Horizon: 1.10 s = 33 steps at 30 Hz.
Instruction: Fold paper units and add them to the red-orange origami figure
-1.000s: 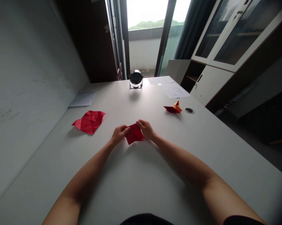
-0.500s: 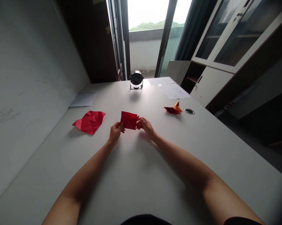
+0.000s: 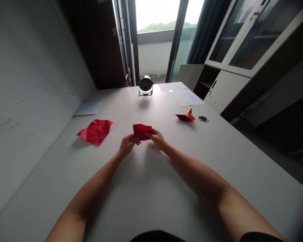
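Observation:
A small folded red paper [image 3: 140, 131] is held just above the white table [image 3: 151, 188], near its middle. My left hand [image 3: 127, 144] pinches its lower left edge. My right hand [image 3: 156, 138] pinches its right side, fingers closed on the paper. Both forearms reach in from the bottom of the view.
A creased red sheet [image 3: 95, 131] lies to the left. A red and orange folded figure [image 3: 186, 116] sits at the right beside a round cable hole [image 3: 203, 118]. A small round fan [image 3: 145, 85] and white papers [image 3: 184, 95] are at the far end; another sheet [image 3: 88, 106] lies by the wall.
The red paper was lifted off the table, turned, and now sits lower and more folded between both hands, which have drawn closer together.

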Motion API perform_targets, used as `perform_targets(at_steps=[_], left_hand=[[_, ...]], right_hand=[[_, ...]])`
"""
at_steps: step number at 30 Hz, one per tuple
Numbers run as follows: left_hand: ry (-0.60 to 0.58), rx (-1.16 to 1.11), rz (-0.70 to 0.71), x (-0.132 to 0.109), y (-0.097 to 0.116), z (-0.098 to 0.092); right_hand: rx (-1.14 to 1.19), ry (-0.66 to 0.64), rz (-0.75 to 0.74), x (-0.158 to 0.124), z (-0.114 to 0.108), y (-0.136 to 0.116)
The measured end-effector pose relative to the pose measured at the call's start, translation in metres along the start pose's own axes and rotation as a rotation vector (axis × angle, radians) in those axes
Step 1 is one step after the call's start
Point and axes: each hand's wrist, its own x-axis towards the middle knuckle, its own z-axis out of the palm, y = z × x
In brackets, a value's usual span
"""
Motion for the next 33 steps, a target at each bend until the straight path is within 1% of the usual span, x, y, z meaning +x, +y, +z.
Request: perform_targets(at_steps=[8, 15, 20, 22, 26, 30, 33], left_hand=[[0.129, -0.085, -0.038, 0.004, 0.003, -0.004], [0.183, -0.114, -0.069, 0.006, 0.0, -0.008], [0.218, -0.057, -0.058, 0.006, -0.002, -0.011], [0.205, -0.026, -0.064, 0.006, -0.002, -0.011], [0.122, 0.085, -0.052, 0.003, -0.003, -0.01], [0.088, 0.192, -0.043, 0.0, -0.003, -0.01], [0.075, 0.19, -0.028, 0.001, -0.002, -0.009]], right_hand=[[-0.058, -0.023, 0.036, 0.0, -0.003, 0.003], [-0.111, 0.029, 0.004, 0.002, -0.008, 0.004], [-0.072, 0.09, -0.044, 0.003, -0.009, 0.001], [-0.056, 0.084, -0.064, 0.003, -0.007, 0.0], [-0.011, 0.051, -0.082, 0.003, -0.003, 0.0], [0.028, 0.049, -0.042, 0.004, -0.004, 0.004], [-0.039, 0.023, -0.013, 0.003, -0.005, 0.005]])
